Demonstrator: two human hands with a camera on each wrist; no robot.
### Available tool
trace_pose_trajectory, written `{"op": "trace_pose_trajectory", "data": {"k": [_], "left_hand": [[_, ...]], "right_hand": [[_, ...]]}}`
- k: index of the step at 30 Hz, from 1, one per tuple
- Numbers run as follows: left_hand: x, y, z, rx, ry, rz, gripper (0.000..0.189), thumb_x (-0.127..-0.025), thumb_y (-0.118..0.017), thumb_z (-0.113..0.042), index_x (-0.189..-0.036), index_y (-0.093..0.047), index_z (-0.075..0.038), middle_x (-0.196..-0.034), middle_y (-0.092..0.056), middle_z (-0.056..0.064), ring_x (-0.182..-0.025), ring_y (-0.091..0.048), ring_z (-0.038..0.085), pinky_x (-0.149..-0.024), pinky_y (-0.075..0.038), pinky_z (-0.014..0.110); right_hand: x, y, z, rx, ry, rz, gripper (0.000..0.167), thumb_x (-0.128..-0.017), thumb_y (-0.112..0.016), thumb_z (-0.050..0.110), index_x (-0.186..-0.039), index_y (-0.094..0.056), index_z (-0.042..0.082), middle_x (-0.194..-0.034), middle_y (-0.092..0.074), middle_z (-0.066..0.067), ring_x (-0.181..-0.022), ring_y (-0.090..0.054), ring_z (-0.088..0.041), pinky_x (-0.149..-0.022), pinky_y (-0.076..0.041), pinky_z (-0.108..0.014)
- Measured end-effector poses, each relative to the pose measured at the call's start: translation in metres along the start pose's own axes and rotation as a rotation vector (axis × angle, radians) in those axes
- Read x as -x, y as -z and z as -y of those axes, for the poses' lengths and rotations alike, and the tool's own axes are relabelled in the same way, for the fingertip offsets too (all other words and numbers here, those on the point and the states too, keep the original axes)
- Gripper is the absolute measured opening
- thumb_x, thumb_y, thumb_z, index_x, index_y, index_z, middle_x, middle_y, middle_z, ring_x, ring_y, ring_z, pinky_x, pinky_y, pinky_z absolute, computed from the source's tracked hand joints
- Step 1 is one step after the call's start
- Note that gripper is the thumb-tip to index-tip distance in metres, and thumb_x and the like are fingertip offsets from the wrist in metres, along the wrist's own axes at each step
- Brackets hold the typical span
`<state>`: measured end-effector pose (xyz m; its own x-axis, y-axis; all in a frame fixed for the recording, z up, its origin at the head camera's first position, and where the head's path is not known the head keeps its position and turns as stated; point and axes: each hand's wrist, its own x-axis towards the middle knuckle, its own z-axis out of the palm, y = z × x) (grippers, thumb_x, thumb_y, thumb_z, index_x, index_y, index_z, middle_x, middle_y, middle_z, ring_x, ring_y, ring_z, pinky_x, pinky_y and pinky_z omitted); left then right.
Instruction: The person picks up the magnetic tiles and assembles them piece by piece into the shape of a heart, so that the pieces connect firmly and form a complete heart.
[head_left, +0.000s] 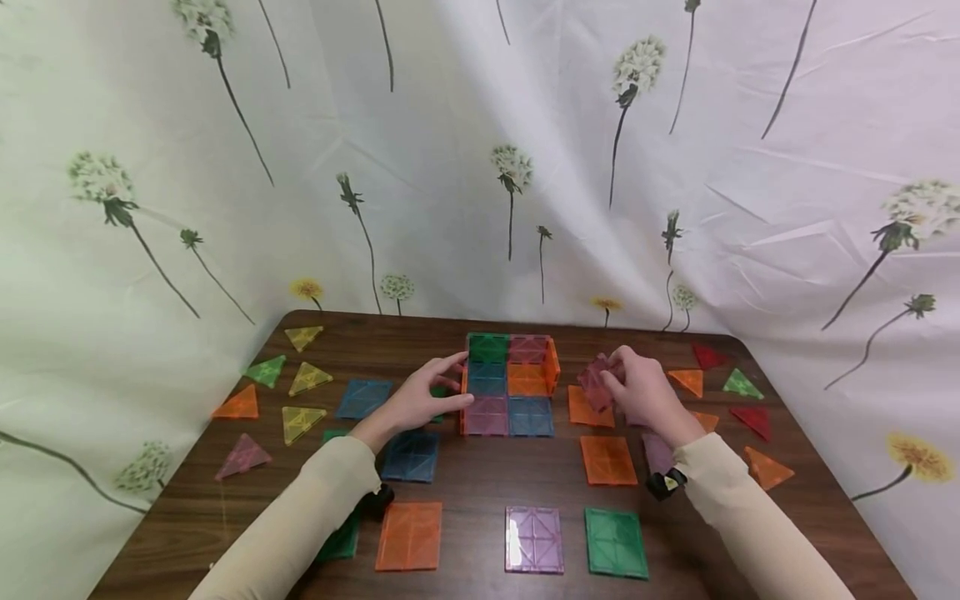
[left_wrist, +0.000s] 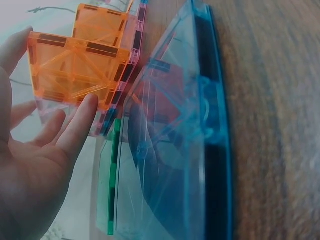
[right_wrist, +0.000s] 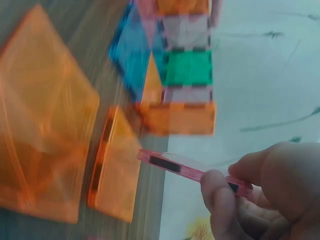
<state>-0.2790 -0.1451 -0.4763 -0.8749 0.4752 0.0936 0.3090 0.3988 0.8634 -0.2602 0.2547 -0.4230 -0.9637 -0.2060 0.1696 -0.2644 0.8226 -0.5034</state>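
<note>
A partly walled structure of translucent magnetic tiles (head_left: 486, 417) stands at the table's centre. Green (head_left: 487, 347) and pink tiles form its back, and an orange tile (head_left: 552, 367) stands on its right. My left hand (head_left: 416, 396) is at its left side, fingers spread, with fingertips at the edges of an upright orange tile (left_wrist: 77, 70); whether they press on it is unclear. To the right of the structure, my right hand (head_left: 648, 392) pinches a pink square magnetic tile (head_left: 595, 383) between thumb and fingers. That tile is tilted above a flat orange tile (head_left: 581, 414).
Loose square tiles lie nearer me, including an orange one (head_left: 408, 536), a purple one (head_left: 533, 540) and a green one (head_left: 615, 542). Triangular tiles line the left (head_left: 302, 425) and right (head_left: 768, 468) sides. A flowered curtain (head_left: 450, 167) hangs behind the table.
</note>
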Motion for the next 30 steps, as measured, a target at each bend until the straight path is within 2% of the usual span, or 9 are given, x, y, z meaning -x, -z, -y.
{"op": "trace_pose_trajectory", "data": {"k": [4, 9, 14, 23, 30], "left_hand": [[-0.001, 0.0, 0.0, 0.012, -0.002, -0.001, 0.079, -0.1, -0.074, -0.034, -0.166, -0.034, -0.018, -0.151, -0.049, 0.014, -0.129, -0.059, 0.037, -0.103, -0.051, 0.058], [-0.001, 0.0, 0.002, 0.021, -0.004, -0.004, 0.079, -0.1, -0.074, -0.032, -0.166, -0.034, -0.018, -0.151, -0.049, 0.015, -0.13, -0.058, 0.039, -0.104, -0.05, 0.061], [0.0, 0.0, 0.002, 0.026, -0.007, -0.002, 0.078, -0.1, -0.075, -0.031, -0.166, -0.034, -0.019, -0.151, -0.049, 0.015, -0.129, -0.058, 0.038, -0.103, -0.052, 0.059], [-0.001, -0.002, 0.003, 0.028, -0.014, 0.001, 0.078, -0.1, -0.074, -0.031, -0.166, -0.034, -0.021, -0.151, -0.049, 0.014, -0.13, -0.058, 0.039, -0.104, -0.05, 0.061], [-0.002, -0.001, 0.003, 0.014, -0.02, 0.001, 0.079, -0.1, -0.074, -0.032, -0.166, -0.034, -0.018, -0.15, -0.05, 0.014, -0.129, -0.059, 0.037, -0.104, -0.05, 0.06]], "right_hand": [[0.006, -0.007, 0.013, -0.055, -0.003, 0.05, 0.02, -0.103, -0.065, 0.013, -0.117, -0.059, 0.0, -0.088, -0.072, -0.011, -0.056, -0.064, -0.013, -0.053, -0.054, -0.03], [0.01, -0.02, 0.027, -0.096, 0.006, 0.083, 0.021, -0.099, -0.064, 0.009, -0.117, -0.058, 0.0, -0.077, -0.069, -0.005, -0.051, -0.064, -0.011, -0.052, -0.055, -0.03], [0.013, -0.032, 0.038, -0.163, -0.014, 0.104, 0.022, -0.098, -0.066, 0.008, -0.117, -0.057, 0.002, -0.076, -0.069, -0.003, -0.053, -0.065, -0.013, -0.053, -0.058, -0.029], [0.013, -0.048, 0.049, -0.208, -0.057, 0.104, 0.029, -0.098, -0.07, 0.013, -0.121, -0.055, 0.004, -0.079, -0.069, -0.005, -0.057, -0.068, -0.013, -0.055, -0.059, -0.029], [0.009, -0.052, 0.049, -0.321, -0.052, 0.121, 0.037, -0.103, -0.069, 0.016, -0.133, -0.051, 0.004, -0.084, -0.07, -0.007, -0.063, -0.073, -0.02, -0.059, -0.061, -0.032]]}}
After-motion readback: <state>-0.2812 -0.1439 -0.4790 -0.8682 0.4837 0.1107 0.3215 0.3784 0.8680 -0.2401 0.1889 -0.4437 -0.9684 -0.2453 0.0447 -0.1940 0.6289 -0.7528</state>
